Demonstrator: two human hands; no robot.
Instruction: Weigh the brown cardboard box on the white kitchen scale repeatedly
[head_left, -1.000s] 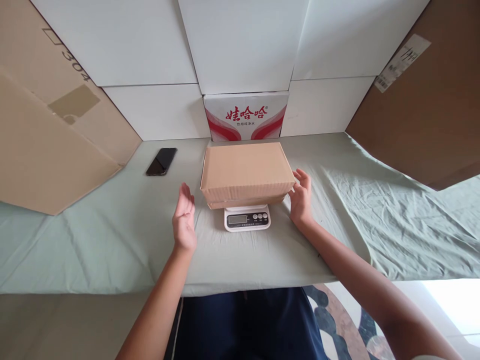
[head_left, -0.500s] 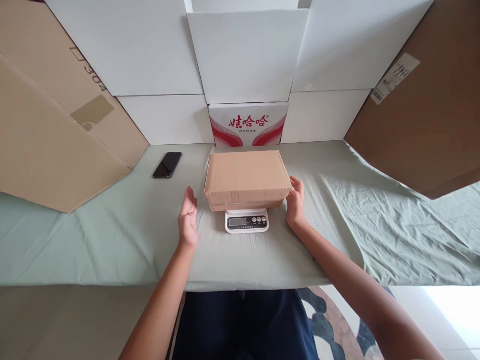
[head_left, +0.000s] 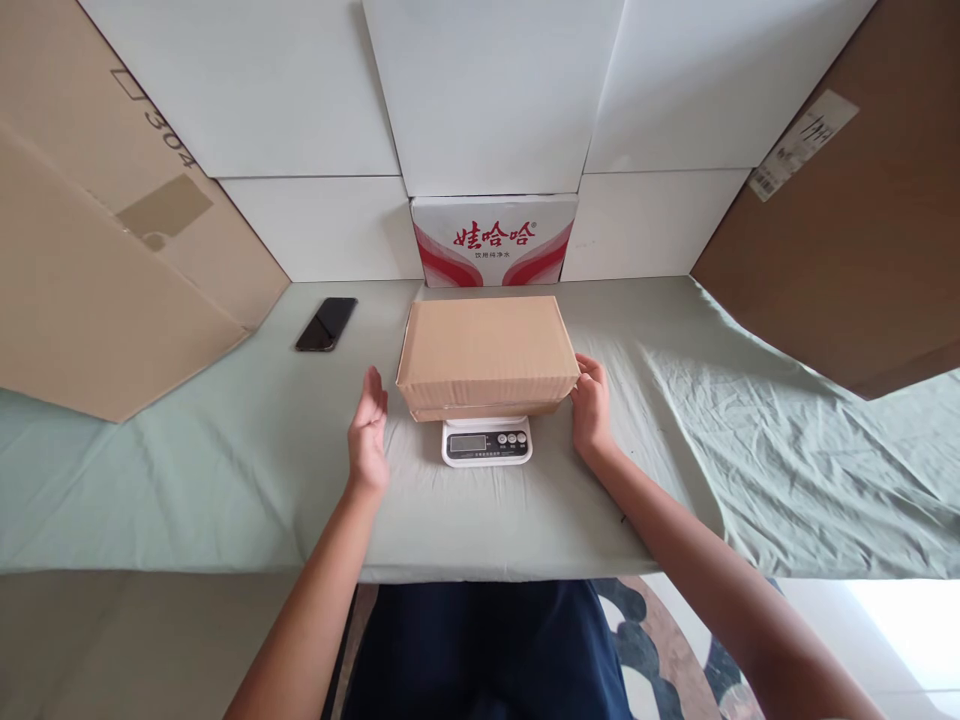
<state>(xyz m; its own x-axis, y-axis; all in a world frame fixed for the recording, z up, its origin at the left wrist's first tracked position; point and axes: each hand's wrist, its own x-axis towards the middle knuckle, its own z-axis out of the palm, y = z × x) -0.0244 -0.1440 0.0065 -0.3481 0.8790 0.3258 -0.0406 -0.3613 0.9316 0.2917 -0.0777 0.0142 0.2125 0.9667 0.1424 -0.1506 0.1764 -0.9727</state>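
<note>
A closed brown cardboard box (head_left: 484, 340) rests on a small white kitchen scale (head_left: 487, 443). The box overhangs the scale's platform; only the front panel, with its grey display and round buttons, shows below it. Left of the box, and apart from it, is my left hand (head_left: 368, 435), fingers stretched and palm turned inward. My right hand (head_left: 592, 408) is at the box's right front corner, fingers bent loosely along that side. It seems to touch the corner, but part of the fingertips is hidden. Neither hand grips the box.
A black phone (head_left: 327, 324) lies on the green cloth (head_left: 225, 450) at the left. White boxes (head_left: 315, 230) and a red-and-white printed carton (head_left: 495, 242) form the back wall. Large cardboard panels (head_left: 97, 220) flank both sides. The table's front edge is close to my body.
The view has shifted slightly, so most things appear a little further left. The box stays on the scale, and both hands keep nearly the same places beside it.
</note>
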